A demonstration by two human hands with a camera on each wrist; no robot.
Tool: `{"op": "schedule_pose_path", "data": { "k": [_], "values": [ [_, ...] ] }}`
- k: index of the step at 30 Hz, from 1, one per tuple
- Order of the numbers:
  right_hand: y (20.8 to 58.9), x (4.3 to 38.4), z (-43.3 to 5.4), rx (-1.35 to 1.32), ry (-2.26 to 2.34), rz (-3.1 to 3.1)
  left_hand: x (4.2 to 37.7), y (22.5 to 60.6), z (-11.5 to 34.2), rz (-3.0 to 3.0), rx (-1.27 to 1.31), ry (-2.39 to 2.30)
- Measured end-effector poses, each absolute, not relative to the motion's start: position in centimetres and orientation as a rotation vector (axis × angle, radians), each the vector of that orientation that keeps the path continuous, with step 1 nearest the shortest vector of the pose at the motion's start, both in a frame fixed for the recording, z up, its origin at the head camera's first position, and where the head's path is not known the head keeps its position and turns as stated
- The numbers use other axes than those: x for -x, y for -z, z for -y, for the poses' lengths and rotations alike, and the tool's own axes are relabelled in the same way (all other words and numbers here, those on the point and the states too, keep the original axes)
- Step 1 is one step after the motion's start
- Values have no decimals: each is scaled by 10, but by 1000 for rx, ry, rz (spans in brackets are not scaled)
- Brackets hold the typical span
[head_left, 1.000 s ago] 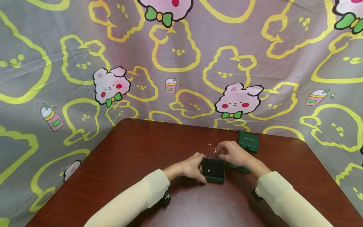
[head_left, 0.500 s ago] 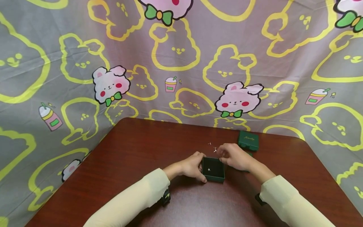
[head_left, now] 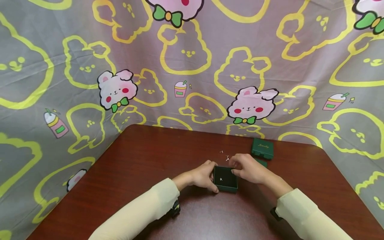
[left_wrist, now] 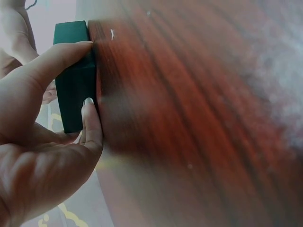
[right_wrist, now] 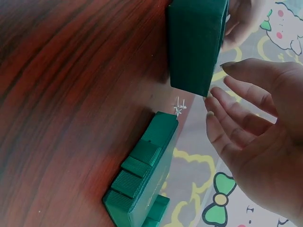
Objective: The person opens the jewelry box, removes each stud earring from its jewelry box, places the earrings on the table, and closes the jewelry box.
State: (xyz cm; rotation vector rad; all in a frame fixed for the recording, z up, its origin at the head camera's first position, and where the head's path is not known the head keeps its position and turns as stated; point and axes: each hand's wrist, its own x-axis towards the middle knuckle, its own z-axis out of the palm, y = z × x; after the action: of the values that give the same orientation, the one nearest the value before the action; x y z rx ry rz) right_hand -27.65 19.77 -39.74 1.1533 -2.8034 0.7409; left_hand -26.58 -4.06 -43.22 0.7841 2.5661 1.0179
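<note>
In the head view, my left hand (head_left: 204, 176) holds an open-topped green jewelry box (head_left: 226, 189) with a black lining, gripping its left side. The left wrist view shows the thumb and fingers pressed against the green box (left_wrist: 75, 94). A small silver star-shaped stud (head_left: 221, 179) lies on the lining. My right hand (head_left: 247, 168) hovers at the box's far right corner. Seen from the right wrist, its thumb and fingers (right_wrist: 236, 111) are apart with nothing visible between them. Several small silver studs (head_left: 227, 158) lie on the table beyond the box.
A closed green jewelry box (head_left: 262, 149) with gold lettering stands behind my right hand. Another green piece (head_left: 261, 162), partly hidden by that hand, lies in front of it. The brown wooden table (head_left: 168, 146) meets a printed cloth (head_left: 198, 100) at the back.
My right hand has drawn back from the loose studs, moving slightly right and nearer to me beside the open box. My left hand keeps its hold, and the star stud stays in place.
</note>
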Motion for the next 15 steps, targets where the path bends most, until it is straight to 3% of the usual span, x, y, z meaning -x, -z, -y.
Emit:
{"op": "schedule_pose_path", "data": {
  "k": [15],
  "values": [
    [397,270,-193,-1178,-773,2826,265,430,40,-2572,-767,-1014]
  ]
}}
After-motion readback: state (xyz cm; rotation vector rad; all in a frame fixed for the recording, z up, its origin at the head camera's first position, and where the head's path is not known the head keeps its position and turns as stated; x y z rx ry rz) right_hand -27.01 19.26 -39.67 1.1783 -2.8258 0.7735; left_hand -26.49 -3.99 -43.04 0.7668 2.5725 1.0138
